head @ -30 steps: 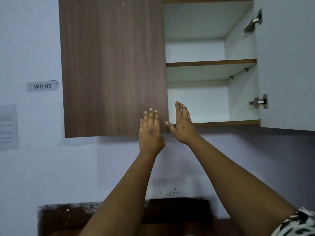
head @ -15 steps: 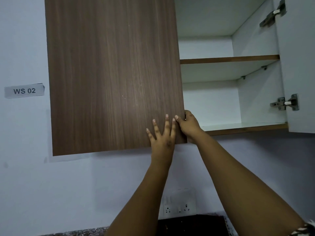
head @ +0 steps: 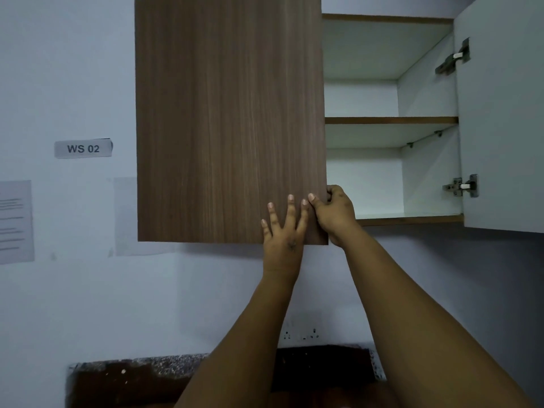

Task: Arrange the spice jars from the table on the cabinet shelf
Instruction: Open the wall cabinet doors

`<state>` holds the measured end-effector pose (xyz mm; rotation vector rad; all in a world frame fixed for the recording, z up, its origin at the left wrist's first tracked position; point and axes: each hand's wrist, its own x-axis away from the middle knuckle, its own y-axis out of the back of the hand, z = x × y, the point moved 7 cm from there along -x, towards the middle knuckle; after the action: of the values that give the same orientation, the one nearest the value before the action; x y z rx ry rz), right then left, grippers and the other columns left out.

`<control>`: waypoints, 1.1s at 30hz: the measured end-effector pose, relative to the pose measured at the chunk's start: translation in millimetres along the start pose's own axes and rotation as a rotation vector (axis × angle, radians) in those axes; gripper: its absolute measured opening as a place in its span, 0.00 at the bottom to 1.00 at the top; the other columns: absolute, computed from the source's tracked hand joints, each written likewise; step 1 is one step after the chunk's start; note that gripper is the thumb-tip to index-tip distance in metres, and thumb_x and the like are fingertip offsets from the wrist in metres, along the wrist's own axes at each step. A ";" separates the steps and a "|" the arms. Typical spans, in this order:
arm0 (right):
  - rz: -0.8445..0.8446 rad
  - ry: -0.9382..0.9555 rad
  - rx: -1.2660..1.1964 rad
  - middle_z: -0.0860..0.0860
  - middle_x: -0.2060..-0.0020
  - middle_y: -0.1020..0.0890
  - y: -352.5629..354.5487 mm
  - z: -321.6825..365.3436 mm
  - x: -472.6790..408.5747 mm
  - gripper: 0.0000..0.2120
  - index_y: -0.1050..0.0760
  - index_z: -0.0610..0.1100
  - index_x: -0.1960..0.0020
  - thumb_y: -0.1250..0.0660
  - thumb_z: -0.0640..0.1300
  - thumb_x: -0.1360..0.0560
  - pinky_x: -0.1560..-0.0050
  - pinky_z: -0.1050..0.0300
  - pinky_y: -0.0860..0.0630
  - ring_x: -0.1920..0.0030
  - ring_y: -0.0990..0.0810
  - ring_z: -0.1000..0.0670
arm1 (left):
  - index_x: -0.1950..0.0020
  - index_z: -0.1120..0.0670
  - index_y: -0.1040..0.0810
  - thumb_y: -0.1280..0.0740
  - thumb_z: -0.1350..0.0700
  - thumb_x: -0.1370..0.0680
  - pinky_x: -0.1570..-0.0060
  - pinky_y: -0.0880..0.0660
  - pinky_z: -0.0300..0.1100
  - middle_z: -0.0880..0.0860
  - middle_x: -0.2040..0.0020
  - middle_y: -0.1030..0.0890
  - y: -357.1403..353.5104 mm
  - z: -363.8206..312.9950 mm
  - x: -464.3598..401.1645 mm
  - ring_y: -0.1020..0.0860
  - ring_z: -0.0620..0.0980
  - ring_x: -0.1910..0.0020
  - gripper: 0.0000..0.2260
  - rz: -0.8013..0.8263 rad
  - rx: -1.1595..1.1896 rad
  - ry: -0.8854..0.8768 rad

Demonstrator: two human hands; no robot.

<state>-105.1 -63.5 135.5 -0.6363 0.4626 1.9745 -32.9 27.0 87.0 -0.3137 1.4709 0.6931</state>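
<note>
A wall cabinet hangs above me with its brown left door (head: pixel 229 119) closed and its right door (head: pixel 500 119) swung open. Inside, the middle shelf (head: pixel 391 120) and bottom shelf (head: pixel 412 219) are white with brown edges and hold nothing. My left hand (head: pixel 284 231) lies flat, fingers spread, against the lower right corner of the brown door. My right hand (head: pixel 335 214) curls its fingers round that door's right edge, thumb on the front. No spice jars are in view.
A "WS 02" label (head: pixel 83 148) and a paper sheet (head: pixel 16 222) are stuck on the wall at left. A dark speckled counter (head: pixel 132 375) and wall sockets (head: pixel 300 335) lie below. Metal hinges (head: pixel 460 187) sit on the open door.
My right hand went from open beside the door to gripping its right edge. My left hand stays flat on the door. The camera view has shifted left and down since the last frame.
</note>
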 end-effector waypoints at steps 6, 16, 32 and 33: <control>-0.067 0.052 0.146 0.44 0.41 0.22 9.7 72.9 85.5 0.17 0.31 0.41 0.37 0.33 0.47 0.22 0.45 0.53 0.25 0.44 0.22 0.44 | 0.21 0.51 0.48 0.28 0.67 0.29 0.54 0.18 0.55 0.58 0.24 0.36 92.6 8.6 27.2 0.31 0.68 0.31 0.43 0.062 0.116 0.128; -0.180 0.147 0.319 0.48 0.44 0.24 -26.5 172.9 210.8 0.16 0.33 0.43 0.38 0.35 0.48 0.21 0.56 0.56 0.29 0.46 0.22 0.46 | 0.26 0.60 0.35 0.30 0.54 0.26 0.56 0.22 0.45 0.60 0.28 0.30 242.9 38.5 81.3 0.19 0.56 0.46 0.30 0.057 0.648 0.299; -0.228 0.474 0.419 0.45 0.49 0.25 -204.8 295.4 361.2 0.12 0.32 0.40 0.42 0.36 0.41 0.24 0.61 0.57 0.30 0.53 0.24 0.45 | 0.65 0.47 0.30 0.39 0.66 0.20 0.66 0.28 0.32 0.44 0.67 0.27 374.3 247.5 138.9 0.28 0.37 0.69 0.18 0.028 1.029 0.793; -0.220 0.482 0.418 0.45 0.49 0.25 -214.8 299.3 365.6 0.11 0.32 0.40 0.42 0.36 0.40 0.24 0.60 0.57 0.30 0.53 0.24 0.45 | 0.67 0.50 0.30 0.39 0.67 0.20 0.70 0.31 0.30 0.45 0.70 0.28 377.4 259.5 140.7 0.30 0.37 0.73 0.19 0.021 1.014 0.786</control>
<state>-128.3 455.0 137.7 -0.8491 1.0218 1.4466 -58.3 504.6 58.7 0.2609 2.3640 -0.2750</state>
